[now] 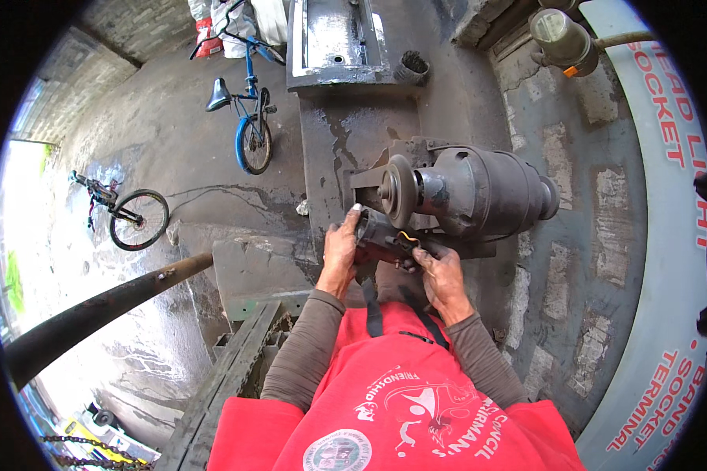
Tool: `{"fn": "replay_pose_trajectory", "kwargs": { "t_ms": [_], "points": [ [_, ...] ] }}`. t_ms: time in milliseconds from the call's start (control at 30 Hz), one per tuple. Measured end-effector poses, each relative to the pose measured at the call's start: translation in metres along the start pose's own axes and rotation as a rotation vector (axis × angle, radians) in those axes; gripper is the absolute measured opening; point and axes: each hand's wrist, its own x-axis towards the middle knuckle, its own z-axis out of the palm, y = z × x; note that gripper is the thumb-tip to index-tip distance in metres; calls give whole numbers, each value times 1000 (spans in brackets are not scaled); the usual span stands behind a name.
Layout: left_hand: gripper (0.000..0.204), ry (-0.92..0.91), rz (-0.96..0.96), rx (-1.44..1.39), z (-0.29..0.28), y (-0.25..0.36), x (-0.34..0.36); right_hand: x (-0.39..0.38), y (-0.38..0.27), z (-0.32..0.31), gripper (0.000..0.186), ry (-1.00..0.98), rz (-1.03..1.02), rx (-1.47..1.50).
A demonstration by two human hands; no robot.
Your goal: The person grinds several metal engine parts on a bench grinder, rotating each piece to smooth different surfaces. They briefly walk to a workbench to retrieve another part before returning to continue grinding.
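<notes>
so, in the head view, both hands hold a dark cylindrical part [380, 236] close beside the round wheel [401, 192] on a grey motor [473, 192]; whether part and wheel touch, i cannot tell. the left hand [339, 251] is clamped on the part's left end, thumb at the rim, the other fingers mostly hidden. the right hand [443, 278] has thumb and fingers closed on the right end, near a yellow wire [408, 236]. picking the part up is done, and handling it looks under way; with the hands hiding much of its surface, how much is left cannot be judged.
</notes>
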Motion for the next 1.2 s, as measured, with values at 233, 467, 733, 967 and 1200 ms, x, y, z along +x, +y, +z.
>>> {"fn": "replay_pose_trajectory", "kwargs": {
  "t_ms": [233, 467, 733, 967, 1200],
  "points": [
    [82, -53, 98, 329, -24, 10, -14, 4, -1, -15, 13, -61, 166, 218],
    [87, -344, 335, 514, -11, 21, -61, 2, 3, -23, 25, 85, 165, 350],
    [95, -223, 281, 588, -1, 42, -68, 25, 14, -23, 19, 78, 207, 396],
    [89, -118, 183, 614, 20, 45, -78, 24, 16, -38, 26, 167, 301, 275],
    [46, -324, 74, 473, 12, 39, -79, -16, 9, -32, 49, -21, 109, 94]
  ]
}}
